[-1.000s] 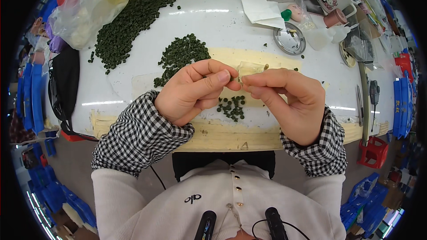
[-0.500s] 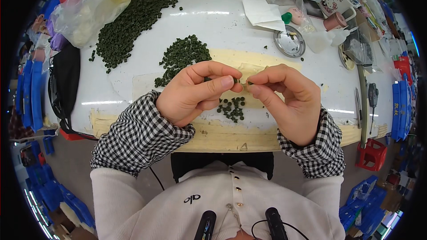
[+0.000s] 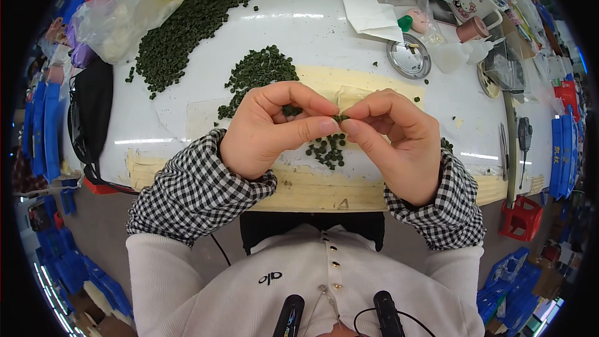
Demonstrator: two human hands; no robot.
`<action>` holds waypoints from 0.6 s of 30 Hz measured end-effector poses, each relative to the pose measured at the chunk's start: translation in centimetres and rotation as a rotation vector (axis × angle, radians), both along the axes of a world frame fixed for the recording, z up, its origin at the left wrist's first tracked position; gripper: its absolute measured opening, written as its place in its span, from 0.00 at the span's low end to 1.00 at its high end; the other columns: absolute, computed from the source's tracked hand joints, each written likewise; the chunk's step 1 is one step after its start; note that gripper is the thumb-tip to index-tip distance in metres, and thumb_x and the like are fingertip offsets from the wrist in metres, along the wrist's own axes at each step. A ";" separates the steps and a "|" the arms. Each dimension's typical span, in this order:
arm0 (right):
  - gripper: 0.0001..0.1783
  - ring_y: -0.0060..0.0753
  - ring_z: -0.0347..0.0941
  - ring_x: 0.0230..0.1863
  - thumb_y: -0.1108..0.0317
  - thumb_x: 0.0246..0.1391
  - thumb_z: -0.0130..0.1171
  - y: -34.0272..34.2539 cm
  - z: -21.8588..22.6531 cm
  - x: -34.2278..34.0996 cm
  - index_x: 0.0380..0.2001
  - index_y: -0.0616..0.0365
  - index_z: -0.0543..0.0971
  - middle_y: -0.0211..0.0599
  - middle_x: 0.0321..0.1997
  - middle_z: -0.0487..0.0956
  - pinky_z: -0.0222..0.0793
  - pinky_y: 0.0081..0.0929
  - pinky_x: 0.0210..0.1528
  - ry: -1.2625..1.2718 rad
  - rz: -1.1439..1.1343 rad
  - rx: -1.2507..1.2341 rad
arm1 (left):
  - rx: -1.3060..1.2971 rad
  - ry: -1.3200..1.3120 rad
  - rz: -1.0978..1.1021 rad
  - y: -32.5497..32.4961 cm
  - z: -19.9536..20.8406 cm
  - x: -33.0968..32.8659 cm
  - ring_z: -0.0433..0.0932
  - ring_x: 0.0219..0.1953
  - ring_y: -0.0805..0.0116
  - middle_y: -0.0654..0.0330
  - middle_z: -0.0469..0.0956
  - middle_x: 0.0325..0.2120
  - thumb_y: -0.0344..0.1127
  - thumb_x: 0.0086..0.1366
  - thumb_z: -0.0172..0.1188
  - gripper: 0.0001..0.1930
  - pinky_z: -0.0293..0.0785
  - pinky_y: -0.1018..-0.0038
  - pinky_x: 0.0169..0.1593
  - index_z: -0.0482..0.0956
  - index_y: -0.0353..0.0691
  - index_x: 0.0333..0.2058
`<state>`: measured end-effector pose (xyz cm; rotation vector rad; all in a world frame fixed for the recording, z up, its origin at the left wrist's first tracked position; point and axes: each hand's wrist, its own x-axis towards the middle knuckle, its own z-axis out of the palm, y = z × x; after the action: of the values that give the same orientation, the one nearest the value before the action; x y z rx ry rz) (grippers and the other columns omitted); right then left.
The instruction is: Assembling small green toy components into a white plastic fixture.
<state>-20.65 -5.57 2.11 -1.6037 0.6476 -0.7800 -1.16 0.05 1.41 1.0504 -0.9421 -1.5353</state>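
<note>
My left hand [image 3: 268, 126] and my right hand [image 3: 399, 140] meet over the table's near part, fingertips nearly touching. Both pinch at a small dark green piece [image 3: 340, 118]; whether it is one piece or two pressed together I cannot tell. More dark green pieces [image 3: 291, 111] show within the curl of my left fingers, either held there or lying behind. Under and just in front of my hands lies a small group of round dark green pieces [image 3: 327, 153]. Beyond my left hand spreads a mid-sized heap of similar pieces [image 3: 262, 68].
A larger dark green heap [image 3: 187, 25] lies far left beside clear plastic bags [image 3: 125, 25]. On the right are a round metal lid [image 3: 409, 57], white paper [image 3: 371, 17], a mug [image 3: 474, 1], and tweezers [image 3: 503, 150]. A black bag-like item [image 3: 93, 112] hangs at the left edge.
My hands have come together; the gap between their fingertips has closed around the dark green piece. My right hand moved slightly left. Loose pieces now show right of my right hand.
</note>
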 end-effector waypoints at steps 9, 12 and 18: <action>0.08 0.21 0.76 0.38 0.75 0.54 0.59 0.3 0.3 0.1 0.38 0.67 0.76 0.36 0.37 0.79 0.72 0.18 0.44 -0.050 0.000 0.251 | -0.069 -0.071 0.018 0.2 -0.6 0.2 0.73 0.29 0.82 0.62 0.78 0.31 0.19 0.54 0.63 0.09 0.68 0.86 0.32 0.77 0.36 0.33; 0.08 0.21 0.76 0.39 0.75 0.55 0.58 0.4 0.2 0.1 0.38 0.67 0.76 0.36 0.38 0.79 0.72 0.19 0.44 -0.062 0.011 0.240 | -0.074 -0.068 0.023 0.3 -0.6 0.2 0.73 0.30 0.82 0.62 0.78 0.32 0.19 0.54 0.63 0.09 0.69 0.86 0.33 0.77 0.36 0.33; 0.08 0.23 0.75 0.40 0.78 0.57 0.54 0.4 0.4 0.0 0.40 0.68 0.75 0.38 0.39 0.76 0.73 0.20 0.45 -0.048 0.021 0.131 | -0.056 -0.044 0.066 0.3 -0.6 0.0 0.75 0.32 0.81 0.62 0.79 0.33 0.18 0.54 0.63 0.09 0.69 0.85 0.34 0.77 0.36 0.34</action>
<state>-20.61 -5.14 2.47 -1.4662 0.6338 -0.7433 -1.17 0.30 0.85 1.0685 -0.9658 -1.4288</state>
